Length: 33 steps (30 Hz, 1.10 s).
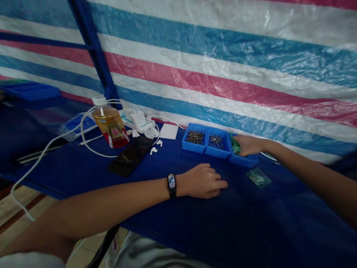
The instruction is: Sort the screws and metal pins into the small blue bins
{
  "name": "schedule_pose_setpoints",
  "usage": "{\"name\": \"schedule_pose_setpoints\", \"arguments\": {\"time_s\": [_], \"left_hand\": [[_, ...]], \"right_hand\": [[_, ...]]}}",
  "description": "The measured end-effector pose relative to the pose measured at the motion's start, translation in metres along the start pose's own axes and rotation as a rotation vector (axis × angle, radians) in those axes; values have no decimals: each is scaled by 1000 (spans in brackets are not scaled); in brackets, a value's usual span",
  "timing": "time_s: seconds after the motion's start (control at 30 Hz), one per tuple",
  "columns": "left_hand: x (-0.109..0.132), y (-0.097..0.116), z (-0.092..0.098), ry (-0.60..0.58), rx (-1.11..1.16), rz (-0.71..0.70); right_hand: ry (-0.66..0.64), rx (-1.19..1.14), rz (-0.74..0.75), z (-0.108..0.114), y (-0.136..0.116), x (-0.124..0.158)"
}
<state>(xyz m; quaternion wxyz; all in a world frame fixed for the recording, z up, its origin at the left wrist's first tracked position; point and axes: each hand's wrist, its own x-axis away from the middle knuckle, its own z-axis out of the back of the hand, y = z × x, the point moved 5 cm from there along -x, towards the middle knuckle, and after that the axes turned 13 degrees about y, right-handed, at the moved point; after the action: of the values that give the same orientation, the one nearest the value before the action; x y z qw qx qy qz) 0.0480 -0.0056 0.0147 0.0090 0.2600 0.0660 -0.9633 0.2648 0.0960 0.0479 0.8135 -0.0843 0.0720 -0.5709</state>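
My left hand (202, 181) lies back-up on the blue table, its fingers curled in and the index finger a little forward. Nothing shows in it; its underside is hidden. My right hand (248, 145) reaches down into the rightmost blue bin (244, 160), against a crumpled green plastic packet (235, 146). Its fingertips are hidden there, so I cannot tell whether they grip the packet. The middle bin (216, 152) has thin silver screws or nails (215, 141) in it. Small brownish metal pieces (194, 137) fill the left bin (193, 148). A flat clear-green packet (259, 178) lies in front of the right bin.
At the left stand a bottle of amber drink (110, 123) and a black phone (131, 155). White earbuds (154, 150), a white card (169, 131), a power strip with chargers (141, 121) and looping white cables (46, 150) lie around them. Striped sheeting (223, 70) hangs behind the table.
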Motion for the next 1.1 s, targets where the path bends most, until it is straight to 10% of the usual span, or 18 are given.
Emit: {"name": "schedule_pose_setpoints", "arguments": {"time_s": [0.7,1.1], "left_hand": [[-4,-7,-2,-55,37,131],[-4,-8,-2,-65,79,163]], "right_hand": [[292,-80,17,4,3,29],[226,98,5,8,3,20]]}}
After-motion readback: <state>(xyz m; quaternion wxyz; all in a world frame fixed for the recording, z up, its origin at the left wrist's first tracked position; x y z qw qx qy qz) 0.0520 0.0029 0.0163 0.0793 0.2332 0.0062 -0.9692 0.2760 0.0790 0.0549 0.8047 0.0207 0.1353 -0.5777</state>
